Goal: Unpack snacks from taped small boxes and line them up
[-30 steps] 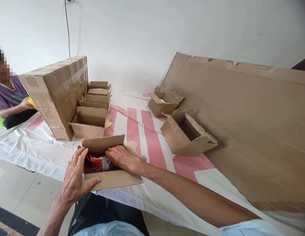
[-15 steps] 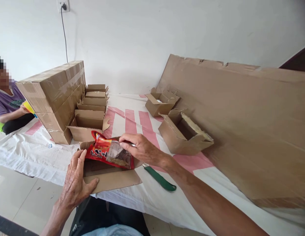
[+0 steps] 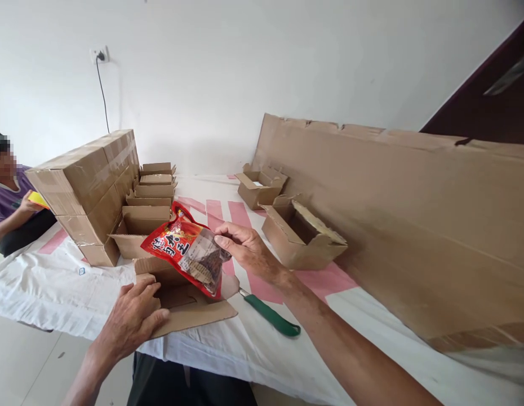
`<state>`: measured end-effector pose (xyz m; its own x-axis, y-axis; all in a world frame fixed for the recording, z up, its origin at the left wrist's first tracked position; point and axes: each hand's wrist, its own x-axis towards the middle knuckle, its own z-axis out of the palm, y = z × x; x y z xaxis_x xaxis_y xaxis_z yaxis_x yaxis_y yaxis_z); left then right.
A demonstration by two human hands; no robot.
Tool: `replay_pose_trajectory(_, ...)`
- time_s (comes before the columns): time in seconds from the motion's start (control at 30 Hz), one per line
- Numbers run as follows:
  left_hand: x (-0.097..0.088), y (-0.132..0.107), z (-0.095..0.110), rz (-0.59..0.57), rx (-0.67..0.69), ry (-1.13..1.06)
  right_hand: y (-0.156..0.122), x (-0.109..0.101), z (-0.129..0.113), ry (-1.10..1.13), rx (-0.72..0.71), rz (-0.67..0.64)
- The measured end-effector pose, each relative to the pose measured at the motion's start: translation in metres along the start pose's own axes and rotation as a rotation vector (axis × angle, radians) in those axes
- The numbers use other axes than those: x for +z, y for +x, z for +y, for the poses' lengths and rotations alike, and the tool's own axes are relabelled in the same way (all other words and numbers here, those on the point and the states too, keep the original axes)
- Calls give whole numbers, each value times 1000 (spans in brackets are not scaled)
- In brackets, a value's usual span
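My right hand pinches the right edge of a red food packet with a clear window, dark contents and a pale slip showing inside. The packet hangs tilted over an open cardboard box, hiding part of its inside and back wall. At the box's left side, my left hand has its fingers over the wall and its thumb against the front flap. A green-handled knife lies on the cloth right of the box, under my right forearm; its tip is partly hidden.
Taped boxes are stacked at the left, beside a row of open boxes. Two open boxes stand right of centre, before a large leaning cardboard sheet. A person sits far left holding something yellow. White-and-pink cloth covers the table.
The red packet has risen from the box opening and turned, showing more of its front. My left hand has shifted slightly down the box's side. The view has tilted and turned right.
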<state>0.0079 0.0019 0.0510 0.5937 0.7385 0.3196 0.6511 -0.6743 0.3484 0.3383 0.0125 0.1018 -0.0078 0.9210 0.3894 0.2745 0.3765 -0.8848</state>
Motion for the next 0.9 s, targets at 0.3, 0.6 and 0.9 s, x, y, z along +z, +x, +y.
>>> replay_pose_trajectory(0.3, -4, 63, 19, 128, -253, -812, -11, 42, 9, 98, -17, 84)
replay_pose_trajectory(0.6, 10, 95, 0, 185, -282, -1023, 5, 50, 21, 327, 91, -130)
replay_pose_trajectory(0.9, 27, 91, 2, 20, -206, -991, -18, 36, 52, 609, 238, -171)
